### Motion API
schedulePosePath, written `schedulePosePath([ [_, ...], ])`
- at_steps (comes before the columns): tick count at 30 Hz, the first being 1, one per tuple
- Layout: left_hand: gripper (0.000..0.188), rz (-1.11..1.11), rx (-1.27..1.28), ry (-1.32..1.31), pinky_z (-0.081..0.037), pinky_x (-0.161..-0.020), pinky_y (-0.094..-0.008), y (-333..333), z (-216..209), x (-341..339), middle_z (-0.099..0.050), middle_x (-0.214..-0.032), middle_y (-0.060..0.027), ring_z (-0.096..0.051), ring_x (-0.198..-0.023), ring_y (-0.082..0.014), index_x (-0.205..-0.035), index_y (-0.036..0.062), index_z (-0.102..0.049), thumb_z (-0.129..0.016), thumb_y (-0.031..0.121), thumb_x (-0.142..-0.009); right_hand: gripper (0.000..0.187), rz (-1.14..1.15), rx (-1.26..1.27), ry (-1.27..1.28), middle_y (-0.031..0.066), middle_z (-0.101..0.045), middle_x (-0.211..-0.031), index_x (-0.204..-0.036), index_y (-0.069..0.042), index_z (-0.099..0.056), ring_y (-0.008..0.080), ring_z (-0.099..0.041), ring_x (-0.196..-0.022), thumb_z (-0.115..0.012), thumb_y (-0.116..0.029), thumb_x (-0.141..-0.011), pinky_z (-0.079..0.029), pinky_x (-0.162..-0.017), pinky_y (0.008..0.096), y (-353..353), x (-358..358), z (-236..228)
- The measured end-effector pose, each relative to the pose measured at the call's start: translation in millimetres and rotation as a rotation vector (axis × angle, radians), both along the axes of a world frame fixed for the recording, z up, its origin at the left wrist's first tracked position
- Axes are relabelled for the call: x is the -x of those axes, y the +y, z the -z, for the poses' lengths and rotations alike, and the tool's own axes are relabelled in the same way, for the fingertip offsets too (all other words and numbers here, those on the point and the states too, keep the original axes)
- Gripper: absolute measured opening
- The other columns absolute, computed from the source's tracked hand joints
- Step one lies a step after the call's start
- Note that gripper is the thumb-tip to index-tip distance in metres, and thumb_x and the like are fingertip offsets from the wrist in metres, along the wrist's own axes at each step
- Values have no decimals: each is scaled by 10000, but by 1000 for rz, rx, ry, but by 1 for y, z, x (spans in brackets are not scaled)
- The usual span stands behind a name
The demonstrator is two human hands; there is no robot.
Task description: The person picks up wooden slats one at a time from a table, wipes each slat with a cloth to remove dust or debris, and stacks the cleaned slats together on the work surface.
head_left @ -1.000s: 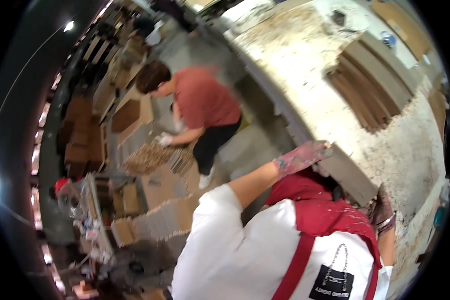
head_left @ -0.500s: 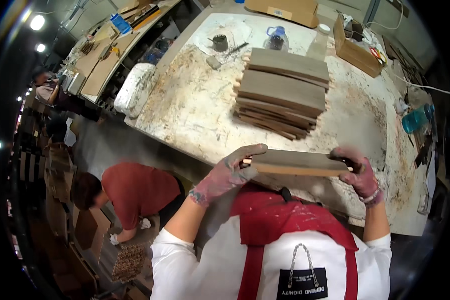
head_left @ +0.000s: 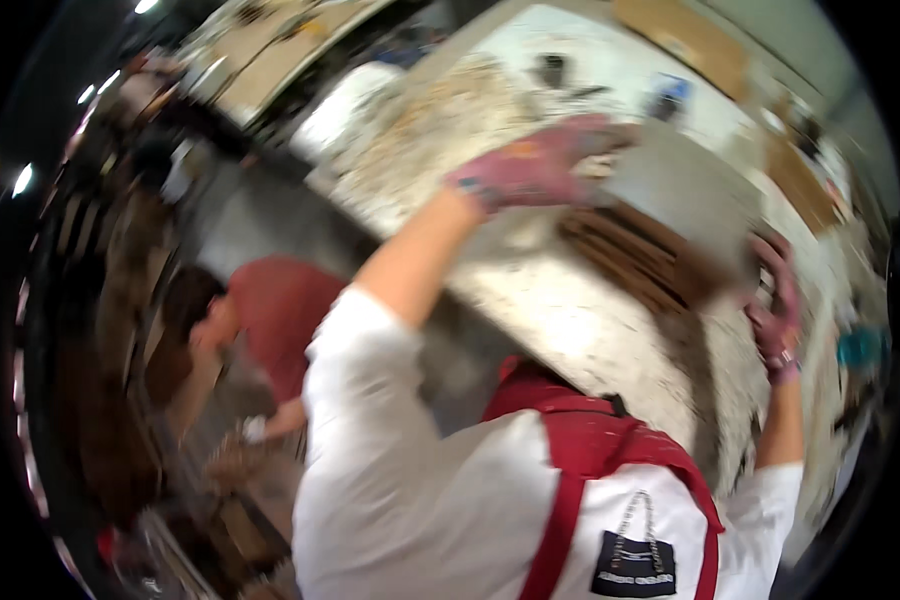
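Observation:
A flat grey-brown wooden board [head_left: 685, 180] is held by its two ends over a stack of similar boards [head_left: 625, 255] on the worktable [head_left: 540, 310]. My left hand [head_left: 540, 165], in a stained pink glove, is closed at the board's left end, where small pale bits show near the fingers. The gloved right hand [head_left: 775, 305] grips the opposite end, fingers curled. Motion smears the board's right edge, and whether it touches the stack I cannot tell. Its face hides part of the stack.
Toward the table's back are a dark cup [head_left: 550, 70], a blue-topped jug [head_left: 670, 95] and a cardboard box [head_left: 685, 40]. An open carton [head_left: 800, 185] and turquoise bottle [head_left: 860, 348] lie right. At left, a co-worker in red [head_left: 290, 310] bends over other work.
Both hands have carried the board up and away from my body, from the table's near edge to above the stack. The whole view has swung and become blurred.

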State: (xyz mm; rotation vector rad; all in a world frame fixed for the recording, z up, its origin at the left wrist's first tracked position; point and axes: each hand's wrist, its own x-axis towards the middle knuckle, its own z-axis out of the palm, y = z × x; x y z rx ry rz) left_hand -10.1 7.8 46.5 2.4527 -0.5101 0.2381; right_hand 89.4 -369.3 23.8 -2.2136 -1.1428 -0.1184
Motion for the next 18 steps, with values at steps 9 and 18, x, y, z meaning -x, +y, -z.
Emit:
schedulePosePath([
  [9,642,-117,113,-361,-343,-1070,-358,-11,38,13,-424,-1381,-119,-396,-1288,-246,-1325,67,-465,-692,192,-738,395,-120,220,-386,175,-422,-1391,-1313,-24,-474,341,-367,-1317,-498,-122,-931,-298,-1086,428,-17,-8,2],
  [18,847,-462,1934,283,-194,-1127,-527,-144,163,106,-106,-1532,-185,-154,-1407,-341,-1487,81,-44,-564,377,-888,453,-111,-415,1438,2,-617,-1122,-1235,-89,-540,143,-585,-947,-411,-435,-972,-463,-848,303,-84,-187,80],
])
